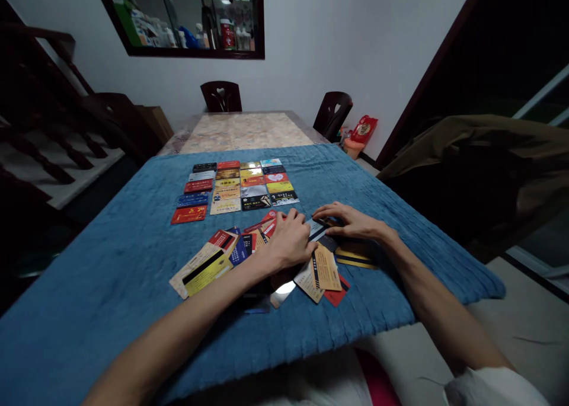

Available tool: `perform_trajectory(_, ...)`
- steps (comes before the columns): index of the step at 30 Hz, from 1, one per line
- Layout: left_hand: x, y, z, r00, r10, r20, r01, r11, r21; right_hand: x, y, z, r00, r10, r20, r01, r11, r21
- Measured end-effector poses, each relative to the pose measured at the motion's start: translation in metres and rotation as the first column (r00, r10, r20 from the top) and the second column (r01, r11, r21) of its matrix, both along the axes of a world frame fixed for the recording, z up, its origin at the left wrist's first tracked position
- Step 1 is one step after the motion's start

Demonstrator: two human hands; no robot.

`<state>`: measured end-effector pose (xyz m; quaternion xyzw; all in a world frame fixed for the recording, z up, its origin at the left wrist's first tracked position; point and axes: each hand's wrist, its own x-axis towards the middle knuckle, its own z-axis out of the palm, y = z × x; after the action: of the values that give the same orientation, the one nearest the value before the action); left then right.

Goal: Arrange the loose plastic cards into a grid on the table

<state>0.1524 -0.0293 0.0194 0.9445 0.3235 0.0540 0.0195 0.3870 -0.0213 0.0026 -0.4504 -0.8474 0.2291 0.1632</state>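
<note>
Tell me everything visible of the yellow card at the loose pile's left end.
The yellow card is a flat, plastic-looking rectangle with a black stripe near its far long edge and print too small to read. It lies slanted, stripe side up, on a pale card, just beyond the left forearm. The left hand is not on it.

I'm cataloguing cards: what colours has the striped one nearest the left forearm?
The striped card is yellow with a black band, clearest in the head view.

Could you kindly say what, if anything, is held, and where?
That cannot be told: the right hand is at the right side of a pale grey, black-striped rectangular card; the left hand hides any grip.
</note>
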Motion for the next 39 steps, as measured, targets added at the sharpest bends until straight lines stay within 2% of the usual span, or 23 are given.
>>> perform_trajectory(5,0.000,0.003,0.002,0.999,-0.036,-0.019,0.036,0.999,0.030,0.001,0.000,0.000,1.000,-0.002,-0.015,0.002,1.000,-0.004)
perform_trajectory(10,-0.002,0.006,0.009,0.999,-0.037,0.000,0.037,0.999,-0.011,0.002,0.000,-0.001,0.999,-0.015,-0.032,0.015,1.000,0.011)
perform_trajectory(19,-0.007,0.018,0.019,0.997,-0.020,0.076,0.023,0.999,-0.037,-0.006,-0.004,-0.004,0.982,-0.132,-0.137,0.147,0.983,0.113)
perform_trajectory(23,-0.010,0.028,0.015,0.985,0.007,0.175,0.001,0.999,-0.050,-0.009,-0.004,-0.007,0.961,-0.218,-0.170,0.241,0.962,0.129)
perform_trajectory(27,-0.012,0.036,0.008,0.973,0.041,0.226,-0.027,0.997,-0.066,-0.008,-0.002,-0.010,0.951,-0.254,-0.174,0.282,0.947,0.157)
perform_trajectory(33,-0.013,0.041,0.002,0.960,0.061,0.274,-0.036,0.995,-0.097,-0.008,0.001,-0.014,0.961,-0.242,-0.135,0.268,0.936,0.231)
perform_trajectory(39,-0.014,0.044,-0.003,0.959,0.051,0.278,-0.028,0.996,-0.086,-0.008,0.002,-0.019,0.967,-0.184,-0.174,0.231,0.924,0.306)
